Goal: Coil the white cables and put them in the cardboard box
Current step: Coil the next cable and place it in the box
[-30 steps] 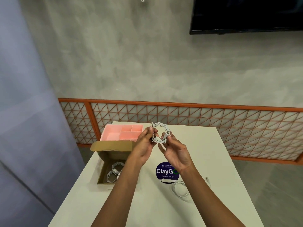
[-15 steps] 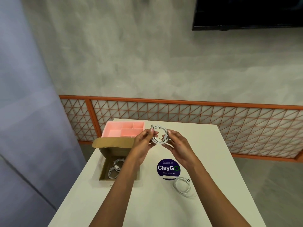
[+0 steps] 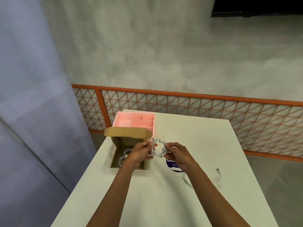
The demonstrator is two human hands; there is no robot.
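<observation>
Head view looks down on a white table [image 3: 164, 202] where both hands meet over its far half. Between them is 1 coiled white cable [image 3: 157, 149], wound into a small ring and held just above the tabletop, right beside the near-right corner of the cardboard box [image 3: 129, 154]. The left hand [image 3: 139, 154] pinches the ring's left side with fingers curled in; the right hand [image 3: 177, 153] pinches the right side between thumb and fingertips. So each hand is closed on the same coil, neither spread.

That box sits open at the table's left edge, its flap [image 3: 127, 131] standing up at the back. Inside it lies another bundled white cable [image 3: 125, 154], partly hidden by the left wrist. Behind the box, touching its flap, is a pink divided tray [image 3: 136, 121].

Under the right wrist a round dark-blue sticker [image 3: 172, 163] shows on the table. Further right, well apart from the box, a loose white cable [image 3: 218, 179] trails across the surface, its plug end pointing away. An orange lattice railing [image 3: 196, 108] runs behind the table.
</observation>
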